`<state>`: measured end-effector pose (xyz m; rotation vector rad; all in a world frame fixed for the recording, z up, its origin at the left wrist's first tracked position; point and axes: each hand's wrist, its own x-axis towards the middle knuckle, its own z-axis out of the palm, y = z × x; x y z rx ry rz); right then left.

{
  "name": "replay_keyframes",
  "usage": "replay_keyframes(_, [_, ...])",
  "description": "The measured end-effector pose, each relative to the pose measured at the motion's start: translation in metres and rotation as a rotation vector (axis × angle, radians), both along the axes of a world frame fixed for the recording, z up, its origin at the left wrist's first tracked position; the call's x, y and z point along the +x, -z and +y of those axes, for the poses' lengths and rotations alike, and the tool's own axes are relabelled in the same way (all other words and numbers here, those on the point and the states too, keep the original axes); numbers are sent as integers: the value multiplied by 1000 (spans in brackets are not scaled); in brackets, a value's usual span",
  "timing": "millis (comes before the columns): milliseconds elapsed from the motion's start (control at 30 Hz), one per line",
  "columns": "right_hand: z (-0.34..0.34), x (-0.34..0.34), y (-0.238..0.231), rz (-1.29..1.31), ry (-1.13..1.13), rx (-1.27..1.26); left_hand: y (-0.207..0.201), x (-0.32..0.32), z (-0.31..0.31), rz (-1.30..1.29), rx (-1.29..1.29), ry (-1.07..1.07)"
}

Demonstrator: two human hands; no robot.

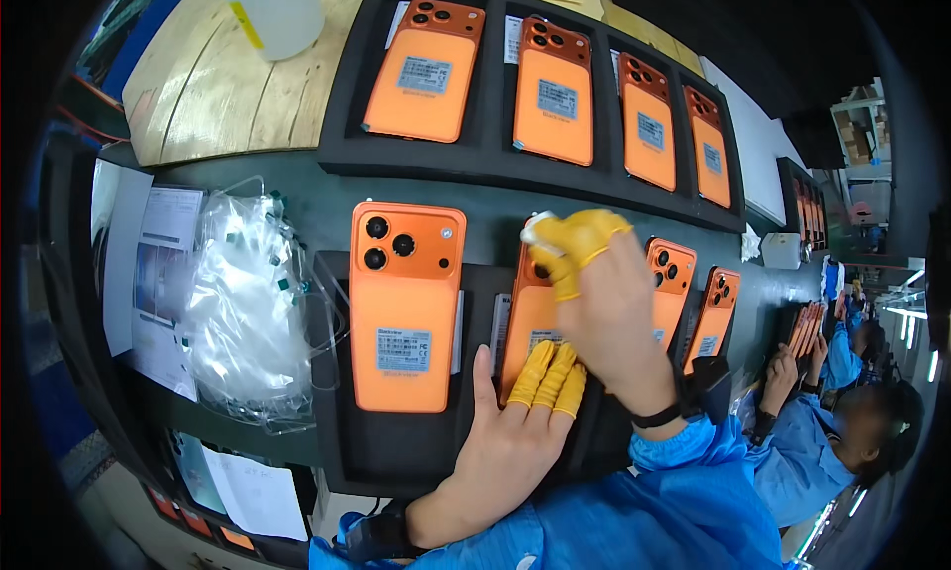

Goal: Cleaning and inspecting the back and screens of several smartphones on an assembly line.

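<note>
Several orange phones lie back up in the near black foam tray (386, 451). On the second phone (522, 317), my left hand (510, 446) rests its fingers, which wear yellow finger cots, on the lower half, thumb apart along its left edge. My right hand (606, 308), also in yellow cots, is bent over that phone's camera end. A small white cloth-like piece (538, 226) shows pinched at its fingertips. The hand hides most of the lenses. Left of it, the first phone (404, 293) is uncovered, with three lenses and a grey label.
A second black foam tray (426, 156) of orange phones stands behind. At left are clear plastic sleeves (248, 312) and printed sheets (163, 243). A translucent bottle (277, 15) stands on a wooden board (228, 95). At right, a co-worker in blue (812, 451) handles phones.
</note>
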<state>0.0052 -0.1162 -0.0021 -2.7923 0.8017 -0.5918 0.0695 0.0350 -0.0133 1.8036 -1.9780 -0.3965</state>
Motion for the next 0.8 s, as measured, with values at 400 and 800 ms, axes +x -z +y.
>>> replay_keyframes(400, [5,-19,-1,15,-51,-55,6,-2,0,49,-75,-49])
replay_keyframes(800, [-7,-15,2,12,-274,-10,1,0,3,21,-8,-20])
